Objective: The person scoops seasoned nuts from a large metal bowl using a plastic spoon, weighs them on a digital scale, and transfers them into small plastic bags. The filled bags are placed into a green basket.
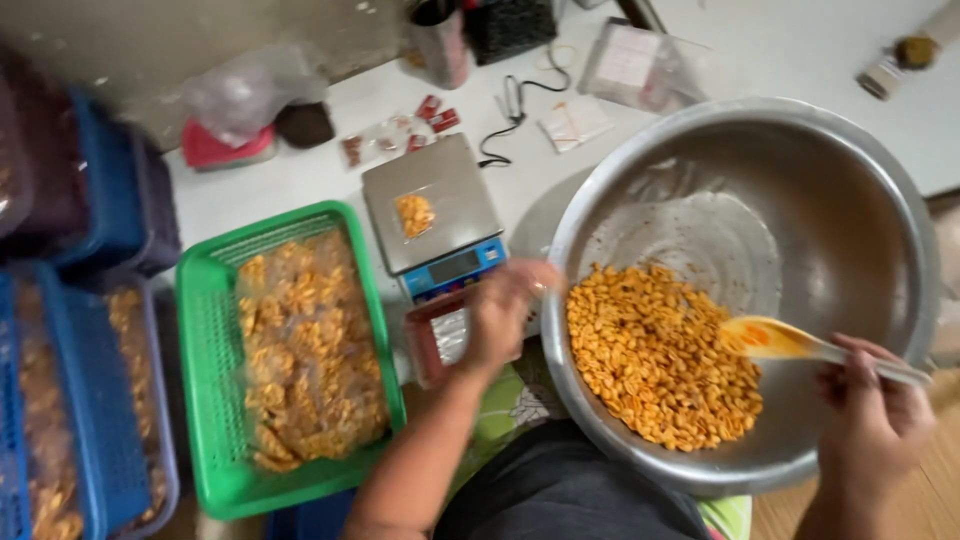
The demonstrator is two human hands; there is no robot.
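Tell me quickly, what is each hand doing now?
Left hand: on the rim of the metal bowl; grip cannot be told.
Right hand: closed on the spoon.

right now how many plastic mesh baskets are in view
3: a green plastic mesh basket left of the grey scale, a blue plastic mesh basket at bottom left, and another blue one above it; more may lie out of frame.

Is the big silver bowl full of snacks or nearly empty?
Partly filled. The orange snacks cover only the near side of the metal bowl; its far side is bare metal. The right hand holds a spoon over them.
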